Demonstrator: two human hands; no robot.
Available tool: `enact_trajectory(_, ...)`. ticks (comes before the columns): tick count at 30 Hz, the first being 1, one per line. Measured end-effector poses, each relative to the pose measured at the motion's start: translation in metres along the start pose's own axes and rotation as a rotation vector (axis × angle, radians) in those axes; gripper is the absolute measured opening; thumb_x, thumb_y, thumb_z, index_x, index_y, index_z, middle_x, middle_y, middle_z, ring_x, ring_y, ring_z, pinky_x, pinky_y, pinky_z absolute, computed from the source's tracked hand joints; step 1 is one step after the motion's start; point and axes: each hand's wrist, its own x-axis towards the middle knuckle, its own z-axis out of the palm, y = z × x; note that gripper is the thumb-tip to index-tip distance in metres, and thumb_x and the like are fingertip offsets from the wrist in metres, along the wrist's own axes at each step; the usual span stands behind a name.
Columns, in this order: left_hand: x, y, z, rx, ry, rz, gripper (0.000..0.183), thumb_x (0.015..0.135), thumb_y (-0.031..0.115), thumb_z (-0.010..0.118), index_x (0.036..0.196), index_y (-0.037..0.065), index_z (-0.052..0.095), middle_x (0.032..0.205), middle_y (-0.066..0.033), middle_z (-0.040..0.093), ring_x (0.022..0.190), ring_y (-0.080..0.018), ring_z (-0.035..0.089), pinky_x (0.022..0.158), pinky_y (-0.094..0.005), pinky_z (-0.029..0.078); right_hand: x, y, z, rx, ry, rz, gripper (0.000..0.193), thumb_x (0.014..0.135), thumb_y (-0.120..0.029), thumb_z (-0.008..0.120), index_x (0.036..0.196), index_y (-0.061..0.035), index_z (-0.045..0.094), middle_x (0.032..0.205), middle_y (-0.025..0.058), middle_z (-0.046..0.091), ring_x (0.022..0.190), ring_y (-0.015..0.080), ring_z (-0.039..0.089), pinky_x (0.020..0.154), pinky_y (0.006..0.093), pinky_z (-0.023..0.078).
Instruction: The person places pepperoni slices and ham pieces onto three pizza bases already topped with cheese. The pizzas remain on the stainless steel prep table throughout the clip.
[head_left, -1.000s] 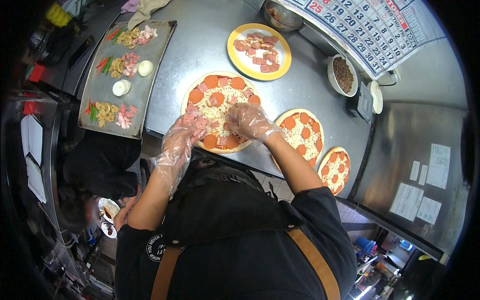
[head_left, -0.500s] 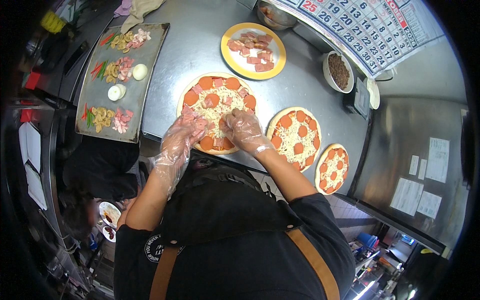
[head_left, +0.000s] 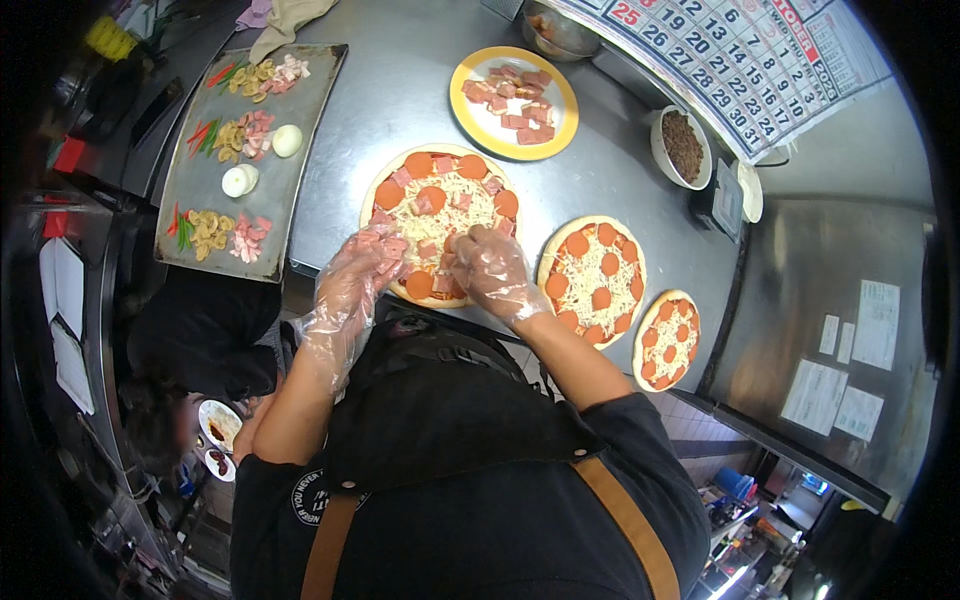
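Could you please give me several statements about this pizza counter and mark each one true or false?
1. The left hand holds pink meat pieces. True.
2. The right hand is over the smallest pizza. False: the right hand is over the largest pizza.
3. The yellow-rimmed plate has cut meat on it. True.
4. The baking tray lies right of the pizzas. False: the baking tray lies to their left.
5. The bowl of brown crumbled topping is white. True.

Three pizzas (head_left: pixel 442 222), two gloved hands (head_left: pixel 355 275), one yellow-rimmed plate (head_left: pixel 569 113), one baking tray (head_left: pixel 280 195), one calendar (head_left: pixel 740 60).
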Motion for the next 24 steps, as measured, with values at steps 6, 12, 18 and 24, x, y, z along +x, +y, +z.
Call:
enact_trajectory(6, 0.002, -0.001, 0.003, -0.007, 0.016, -0.004, 0.044, 0.107, 0.018, 0.063, 0.144, -0.003, 0.053, 0.142, -0.0179, 0.062, 0.131, -0.0297, 0.065, 0.111, -0.0421, 0.055, 0.01, -0.012, -0.009, 0.073, 0.031, 0.022, 0.02, 0.095, -0.025, 0.073, 0.091, -0.0055, 0.071, 0.089, 0.0145, 0.065, 0.086, 0.0363, 0.07, 0.076, 0.0493, 0.056)
enact_trajectory(12, -0.004, 0.013, -0.003, 0.03, 0.037, 0.065, 0.041, 0.108, 0.02, 0.062, 0.141, -0.004, 0.053, 0.141, -0.0191, 0.063, 0.129, -0.0295, 0.066, 0.108, -0.042, 0.057, 0.031, -0.015, 0.013, -0.158, -0.136, -0.104, 0.019, 0.096, -0.023, 0.066, 0.104, -0.0055, 0.072, 0.107, 0.0173, 0.067, 0.1, 0.0355, 0.07, 0.088, 0.0472, 0.056)
enact_trajectory(18, -0.006, 0.006, -0.025, 0.01, 0.101, 0.062, 0.039, 0.109, 0.019, 0.062, 0.139, -0.003, 0.053, 0.139, -0.0208, 0.065, 0.127, -0.0324, 0.068, 0.107, -0.0431, 0.058, 0.039, -0.019, 0.013, -0.191, -0.267, -0.064, 0.019, 0.095, -0.022, 0.067, 0.104, -0.0057, 0.072, 0.113, 0.0186, 0.068, 0.106, 0.0352, 0.069, 0.092, 0.0474, 0.055)
enact_trajectory(24, -0.012, 0.005, -0.022, -0.058, 0.077, 0.05, 0.037, 0.108, 0.015, 0.061, 0.139, -0.002, 0.054, 0.135, -0.0199, 0.065, 0.128, -0.032, 0.067, 0.109, -0.0444, 0.056, 0.055, -0.021, 0.001, 0.001, -0.286, -0.045, 0.018, 0.095, -0.02, 0.067, 0.105, -0.0057, 0.072, 0.111, 0.0177, 0.07, 0.105, 0.0353, 0.069, 0.093, 0.0469, 0.055)
